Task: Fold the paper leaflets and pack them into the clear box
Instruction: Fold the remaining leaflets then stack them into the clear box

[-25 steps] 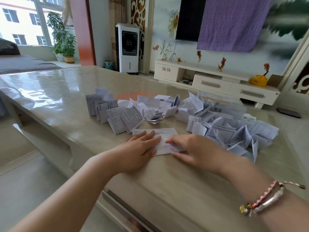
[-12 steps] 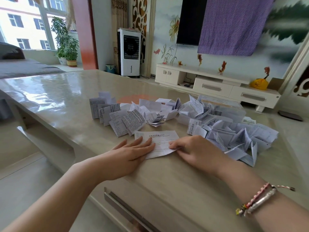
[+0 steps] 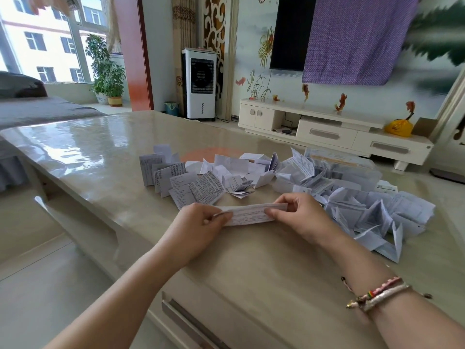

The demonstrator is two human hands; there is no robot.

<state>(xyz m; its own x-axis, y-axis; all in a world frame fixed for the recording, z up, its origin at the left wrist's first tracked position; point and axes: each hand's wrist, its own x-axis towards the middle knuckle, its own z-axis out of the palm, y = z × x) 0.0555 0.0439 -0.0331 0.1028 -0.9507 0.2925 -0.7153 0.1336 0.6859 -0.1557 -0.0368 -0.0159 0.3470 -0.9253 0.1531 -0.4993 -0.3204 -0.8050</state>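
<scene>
While both hands pinch the leaflet (image 3: 247, 214) at its ends, left hand (image 3: 198, 222) and right hand (image 3: 300, 215) should align edges squarely before creasing between the fingers.

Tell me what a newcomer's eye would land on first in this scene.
First, the two hands at centre: the left hand and right hand each pinch an end of a long folded leaflet just above the glossy table. Behind them sprawls a heap of folded leaflets, partly burying the clear box at right.
</scene>
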